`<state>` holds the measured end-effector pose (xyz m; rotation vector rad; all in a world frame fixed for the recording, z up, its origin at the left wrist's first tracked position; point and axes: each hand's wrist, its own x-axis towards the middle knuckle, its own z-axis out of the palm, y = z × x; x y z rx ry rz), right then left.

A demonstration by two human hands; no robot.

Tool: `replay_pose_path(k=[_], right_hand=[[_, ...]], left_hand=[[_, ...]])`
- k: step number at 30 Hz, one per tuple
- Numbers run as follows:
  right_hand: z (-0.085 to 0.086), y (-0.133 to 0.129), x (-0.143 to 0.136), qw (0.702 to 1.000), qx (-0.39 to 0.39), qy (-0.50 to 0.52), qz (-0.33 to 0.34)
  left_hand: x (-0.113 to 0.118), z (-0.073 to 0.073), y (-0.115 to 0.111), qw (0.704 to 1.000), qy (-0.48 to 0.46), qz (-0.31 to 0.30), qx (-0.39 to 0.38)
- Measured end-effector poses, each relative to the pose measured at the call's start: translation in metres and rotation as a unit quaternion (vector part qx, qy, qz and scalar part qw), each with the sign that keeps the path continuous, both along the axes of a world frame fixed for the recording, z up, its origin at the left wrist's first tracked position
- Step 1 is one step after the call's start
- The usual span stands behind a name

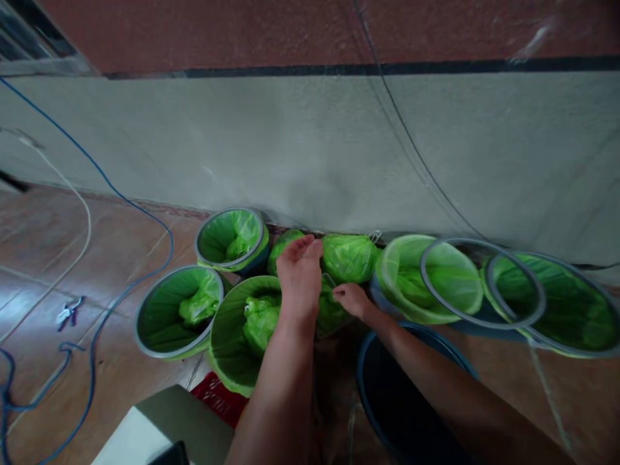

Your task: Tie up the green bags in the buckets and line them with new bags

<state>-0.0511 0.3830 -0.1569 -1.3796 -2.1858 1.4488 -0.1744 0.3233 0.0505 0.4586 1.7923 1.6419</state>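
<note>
Green plastic liners fill a cluster of small bins on the tiled floor against a pale wall. I count three lined bins to the left: one at the back, one at front left and the front bin under the forearm. Two larger lined bins stand to the right, one beside the hands and one at the far right, each with a grey ring at its rim. One dark unlined bin sits nearest the camera. The left hand lies flat, fingers together and extended, over a bunched green bag behind the front bin. The right hand is curled, pinching the liner just beside it. Two cables, one blue and one white, cross the floor. White writing on a red packet is too blurred to read.
</note>
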Motion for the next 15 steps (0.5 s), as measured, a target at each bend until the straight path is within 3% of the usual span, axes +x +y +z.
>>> replay_pose_path(k=[4,6,9,15], right_hand=[[0.035,0.012,0.022,0.972,-0.057,0.169,-0.152],[0.053,0.014,0.028,0.958,-0.083,0.200,-0.185],[0.080,0.015,0.030,0.960,-0.072,0.219,-0.158],[0.139,0.003,0.032,0.975,-0.067,0.210,-0.003]], left_hand=[[-0.002,-0.005,0.000,0.996,0.056,-0.063,-0.032],[-0.003,-0.008,-0.001,0.990,0.096,-0.089,-0.053],[-0.003,-0.011,-0.005,0.974,0.166,-0.126,-0.090],[0.003,-0.008,-0.016,0.913,0.286,-0.256,-0.136]])
